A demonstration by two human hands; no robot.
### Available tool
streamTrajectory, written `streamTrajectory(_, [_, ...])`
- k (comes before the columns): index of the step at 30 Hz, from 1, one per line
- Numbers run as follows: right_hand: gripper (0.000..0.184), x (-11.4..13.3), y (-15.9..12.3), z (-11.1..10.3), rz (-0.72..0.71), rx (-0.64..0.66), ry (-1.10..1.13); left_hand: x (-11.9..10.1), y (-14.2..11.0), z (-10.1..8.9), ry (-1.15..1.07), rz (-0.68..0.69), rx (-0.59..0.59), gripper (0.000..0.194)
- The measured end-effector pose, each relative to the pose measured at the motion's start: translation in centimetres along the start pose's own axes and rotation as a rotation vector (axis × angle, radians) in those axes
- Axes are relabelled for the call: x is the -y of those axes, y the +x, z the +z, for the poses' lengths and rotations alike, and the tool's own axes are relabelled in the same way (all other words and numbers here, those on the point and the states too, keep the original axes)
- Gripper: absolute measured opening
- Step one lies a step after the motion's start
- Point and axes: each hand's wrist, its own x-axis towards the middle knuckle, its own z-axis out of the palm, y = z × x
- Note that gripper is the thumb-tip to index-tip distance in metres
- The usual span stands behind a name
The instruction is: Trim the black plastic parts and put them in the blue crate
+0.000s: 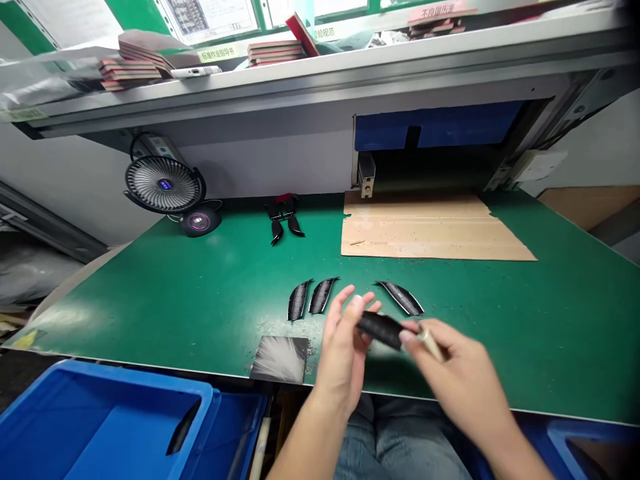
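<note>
While I'm on the feed, shelf label (215,53) reads 标准作业指导书; left hand (343,350) and right hand (453,363) half-closed, pinching black strip (381,330), right also on pale stick (430,345).

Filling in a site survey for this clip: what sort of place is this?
Probably a light-manufacturing workstation: a long green-topped workbench, a posted work-instruction label on the shelf, and blue plastic parts bins at the bench edge.

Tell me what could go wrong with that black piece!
The black curved piece could slip from the left hand and fall into the person's lap. The pale-handled tool in the right hand might scratch it or jab a finger. The dark square pad sits at the green bench edge, so a bump might knock it off.
</note>
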Motion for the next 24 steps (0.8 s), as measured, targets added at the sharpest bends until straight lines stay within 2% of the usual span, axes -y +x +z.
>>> streamTrajectory(2, [0.029, 1.5, -2.6, 1.6, -0.109, 0.096, 0.157, -0.8, -0.2, 0.4, -0.196, -0.038, 0.004, 0.019])
streamTrajectory(4, [0.030, 1.8, -4.3, 2.5, -0.182, 0.121, 0.262, -1.5, -0.2, 0.2, -0.379, -0.013, -0.022, 0.030])
streamTrajectory(7, [0.036, 1.1, -5.5, 2.6, -0.222, 0.138, 0.248, -2.1, -0.1, -0.7, -0.539, 0.114, -0.101, 0.042])
streamTrajectory(11, [0.037, 0.6, -5.8, 2.5, -0.231, 0.284, 0.185, -2.3, -0.2, -1.5, -0.554, 0.241, -0.136, 0.044])
streamTrajectory(18, [0.033, 1.8, -5.1, 2.6, -0.197, 0.450, 0.170, -2.3, -1.3, -1.3, -0.479, 0.312, -0.070, 0.045])
streamTrajectory(21, [0.031, 2.0, -4.8, 2.6, -0.181, 0.483, 0.177, -2.4, -1.7, -1.4, -0.442, 0.342, -0.046, 0.046])
streamTrajectory(24, [0.031, 2.1, -4.7, 2.7, -0.177, 0.453, 0.161, -2.4, -2.0, -1.4, -0.411, 0.365, -0.048, 0.047])
